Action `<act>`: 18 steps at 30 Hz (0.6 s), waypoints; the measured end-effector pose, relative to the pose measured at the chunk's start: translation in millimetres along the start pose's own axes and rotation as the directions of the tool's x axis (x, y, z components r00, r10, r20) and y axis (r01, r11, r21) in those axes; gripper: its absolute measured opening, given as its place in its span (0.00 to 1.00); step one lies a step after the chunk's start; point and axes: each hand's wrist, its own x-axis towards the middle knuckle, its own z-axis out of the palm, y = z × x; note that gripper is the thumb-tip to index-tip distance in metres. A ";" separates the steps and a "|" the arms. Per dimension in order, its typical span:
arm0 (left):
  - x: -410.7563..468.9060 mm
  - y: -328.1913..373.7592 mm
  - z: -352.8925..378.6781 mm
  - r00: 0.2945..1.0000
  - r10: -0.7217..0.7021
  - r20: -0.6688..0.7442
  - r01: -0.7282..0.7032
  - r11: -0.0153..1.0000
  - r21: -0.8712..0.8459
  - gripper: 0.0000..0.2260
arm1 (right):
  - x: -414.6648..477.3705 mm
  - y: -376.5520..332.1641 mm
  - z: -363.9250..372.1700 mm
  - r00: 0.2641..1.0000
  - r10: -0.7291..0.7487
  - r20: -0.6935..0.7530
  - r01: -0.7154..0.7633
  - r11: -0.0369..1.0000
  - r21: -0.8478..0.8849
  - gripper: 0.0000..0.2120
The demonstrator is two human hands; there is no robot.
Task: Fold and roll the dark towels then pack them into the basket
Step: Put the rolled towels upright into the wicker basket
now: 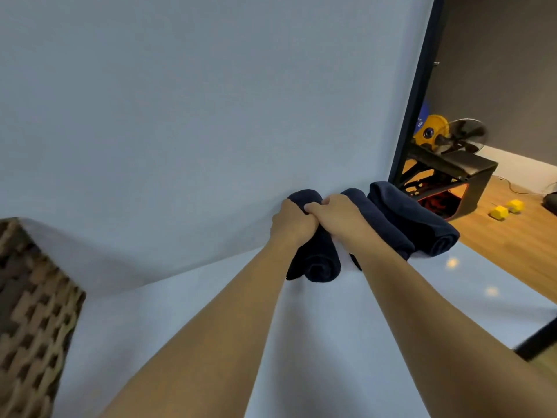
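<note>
On table (301,342), both hands grip lengthwise towel roll (316,260).

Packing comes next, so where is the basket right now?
The basket sits at the head view's lower left edge on the table, well left of both hands and the rolled towels.

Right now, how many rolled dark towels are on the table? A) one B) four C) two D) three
D: three rolls lie side by side, the left towel gripped by both hands (left hand, right hand), the middle towel and the right towel beside it.
</note>
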 end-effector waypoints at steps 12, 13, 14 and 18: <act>-135.0 6.7 -269.3 0.905 0.158 -0.394 -0.112 0.984 0.137 0.16 | -152.0 -217.9 82.3 0.900 -0.435 0.035 0.391 0.839 0.378 0.11; -149.1 0.3 -294.6 0.889 0.149 -0.433 -0.102 0.986 0.131 0.17 | -166.8 -234.4 96.1 0.883 -0.467 0.045 0.416 0.825 0.383 0.12; -163.0 -7.6 -317.8 0.875 0.134 -0.464 -0.087 0.989 0.121 0.17 | -181.0 -249.4 110.2 0.867 -0.496 0.058 0.438 0.811 0.387 0.12; -206.2 -46.6 -390.9 0.827 0.078 -0.556 -0.027 0.995 0.099 0.17 | -226.8 -294.9 167.9 0.787 -0.596 0.159 0.506 0.771 0.387 0.08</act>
